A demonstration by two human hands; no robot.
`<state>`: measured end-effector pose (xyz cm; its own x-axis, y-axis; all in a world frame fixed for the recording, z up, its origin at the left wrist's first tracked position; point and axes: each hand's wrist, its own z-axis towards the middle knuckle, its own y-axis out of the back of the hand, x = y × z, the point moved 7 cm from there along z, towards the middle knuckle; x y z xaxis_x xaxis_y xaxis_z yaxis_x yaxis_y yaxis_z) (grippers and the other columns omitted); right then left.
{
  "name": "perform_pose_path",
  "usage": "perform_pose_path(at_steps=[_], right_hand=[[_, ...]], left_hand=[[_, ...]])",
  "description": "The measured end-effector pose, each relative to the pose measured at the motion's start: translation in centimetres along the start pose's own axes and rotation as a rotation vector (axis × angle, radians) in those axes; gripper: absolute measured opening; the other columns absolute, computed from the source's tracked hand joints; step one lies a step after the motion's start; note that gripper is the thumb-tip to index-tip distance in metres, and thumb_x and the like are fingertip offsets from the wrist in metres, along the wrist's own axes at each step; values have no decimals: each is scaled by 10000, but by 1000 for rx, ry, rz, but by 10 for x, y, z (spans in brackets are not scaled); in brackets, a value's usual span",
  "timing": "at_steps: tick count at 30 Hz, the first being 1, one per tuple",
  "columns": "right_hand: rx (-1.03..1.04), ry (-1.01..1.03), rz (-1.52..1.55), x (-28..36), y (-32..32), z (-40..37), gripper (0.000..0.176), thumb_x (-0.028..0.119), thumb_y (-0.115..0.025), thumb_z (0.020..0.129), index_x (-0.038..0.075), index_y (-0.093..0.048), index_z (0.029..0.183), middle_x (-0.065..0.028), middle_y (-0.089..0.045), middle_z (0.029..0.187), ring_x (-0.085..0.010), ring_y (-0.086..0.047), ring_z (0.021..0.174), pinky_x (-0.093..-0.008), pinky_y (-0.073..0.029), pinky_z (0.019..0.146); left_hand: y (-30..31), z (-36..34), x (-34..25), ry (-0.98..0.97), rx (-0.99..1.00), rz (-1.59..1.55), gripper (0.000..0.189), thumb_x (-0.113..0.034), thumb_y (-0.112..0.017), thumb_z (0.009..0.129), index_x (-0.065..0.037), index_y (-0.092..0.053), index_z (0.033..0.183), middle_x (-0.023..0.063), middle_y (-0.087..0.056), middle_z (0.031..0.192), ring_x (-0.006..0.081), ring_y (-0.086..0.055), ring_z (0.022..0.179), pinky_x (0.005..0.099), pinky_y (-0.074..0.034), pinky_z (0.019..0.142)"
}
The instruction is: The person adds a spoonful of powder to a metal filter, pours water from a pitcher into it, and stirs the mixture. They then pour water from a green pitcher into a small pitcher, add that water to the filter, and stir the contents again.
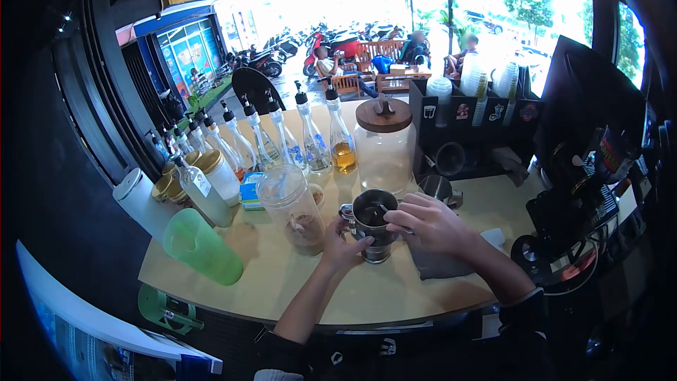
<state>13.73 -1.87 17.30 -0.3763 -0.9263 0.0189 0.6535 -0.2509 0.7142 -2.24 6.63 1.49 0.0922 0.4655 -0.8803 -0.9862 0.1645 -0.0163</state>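
Observation:
In the head view, my left hand [343,245] is wrapped around the lower left side of a metal mug [379,237] with a loop handle. The mug stands upright near the middle of the counter, its inside dark. My right hand [437,223] pinches a thin metal utensil [383,207], perhaps a spoon, that dips into the mug; its lower end is hidden. Just left of my left hand is a clear lidded canister [296,215] with brown powder at the bottom. A dark grey cloth [434,262] lies under my right forearm.
A green pitcher [202,245] stands at the counter's left edge. Behind are several pump bottles [310,137] and a large glass jar [384,148] with a wooden lid. A black cup holder [479,123] and a dark machine [564,204] occupy the right. People sit outside.

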Motion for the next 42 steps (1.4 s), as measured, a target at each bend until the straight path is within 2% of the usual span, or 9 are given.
perform_pose_path(at_steps=[5,9,11,15,17,22,29,35,42], right_hand=[[19,119,-44,20,3,5,177,121,-704,777,67,-548,839,-35,-531,735,-210,-534,667,-340,-444,599],[27,107,-119,13,-4,11,177,140,-695,787,73,-534,817,-23,-513,716,-199,-528,664,-328,-433,592],[101,130,-150,15,-14,11,170,173,-657,785,80,-515,793,-13,-514,726,-182,-536,737,-309,-441,669],[45,156,-121,22,-7,11,181,202,-650,809,77,-520,805,-13,-521,730,-179,-540,751,-316,-441,682],[15,81,-149,9,-12,12,181,199,-656,798,74,-525,815,-13,-517,727,-178,-540,748,-317,-441,667],[58,147,-149,17,-13,7,181,158,-664,730,80,-530,826,-12,-517,726,-174,-537,740,-316,-440,658],[26,164,-54,15,-14,6,197,145,-685,723,78,-525,817,-12,-506,717,-179,-528,724,-326,-440,650],[-56,107,65,-2,-8,6,189,148,-701,788,67,-559,883,-51,-506,704,-229,-531,659,-363,-440,597],[-21,11,121,-8,-4,2,164,182,-659,828,55,-571,883,-65,-539,731,-264,-558,700,-391,-448,627]], left_hand=[[-2,0,-9,-11,2,37,604,-216,-846,617,-53,-561,1124,32,-643,1009,129,-594,930,294,-434,849],[-4,0,-10,0,19,-17,611,-212,-843,621,-53,-557,1137,38,-646,1021,134,-601,948,301,-441,853],[-5,0,-11,-18,26,-35,610,-212,-844,623,-52,-557,1136,40,-646,1023,136,-603,952,302,-443,856],[-4,1,-12,-34,24,-37,606,-216,-844,631,-47,-555,1136,45,-645,1031,139,-605,957,303,-446,871],[-6,0,-16,-19,27,-47,605,-218,-844,634,-48,-555,1138,45,-644,1031,138,-605,957,303,-447,872],[-7,1,-16,-43,41,-62,610,-226,-842,640,-49,-553,1148,42,-641,1029,134,-604,955,300,-449,865],[-2,0,-3,-12,16,-19,595,-226,-843,638,-53,-567,1135,26,-635,1002,117,-590,908,296,-448,848],[-2,-1,2,26,18,-13,592,-219,-840,634,-51,-568,1132,21,-630,992,110,-575,910,288,-438,856],[-3,0,-7,-6,9,-28,589,-197,-835,630,-50,-565,1132,24,-633,1003,117,-579,925,292,-441,862]])
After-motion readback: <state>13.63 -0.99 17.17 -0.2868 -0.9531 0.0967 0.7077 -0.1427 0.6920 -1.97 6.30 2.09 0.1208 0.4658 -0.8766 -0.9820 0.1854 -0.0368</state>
